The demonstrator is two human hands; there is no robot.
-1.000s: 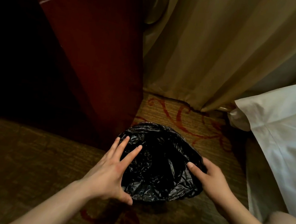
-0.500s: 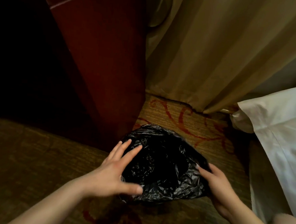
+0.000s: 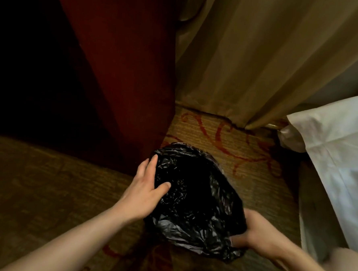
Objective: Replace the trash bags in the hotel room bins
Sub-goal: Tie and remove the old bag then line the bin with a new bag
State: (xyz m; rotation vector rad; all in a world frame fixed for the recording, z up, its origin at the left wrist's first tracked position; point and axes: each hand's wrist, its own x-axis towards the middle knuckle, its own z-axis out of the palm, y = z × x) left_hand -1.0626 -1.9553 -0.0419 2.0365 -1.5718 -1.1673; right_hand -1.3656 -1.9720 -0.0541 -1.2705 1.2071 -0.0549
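Bag (image 3: pixel 195 199) over the hidden bin, on the carpet (image 3: pixel 226 136) beside the cabinet (image 3: pixel 123 69). My left hand (image 3: pixel 147 188), fingers straight, presses the left rim; my right hand (image 3: pixel 258 234) grips the near-right edge. I should draw the overhang down evenly, I judge. Half a second ago, my right hand sat higher on the side.

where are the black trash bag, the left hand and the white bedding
black trash bag (image 3: pixel 197 226): head view, crinkled plastic on its near side
left hand (image 3: pixel 142 188): head view, back of the hand
white bedding (image 3: pixel 338 149): head view, smooth upper face of the fabric
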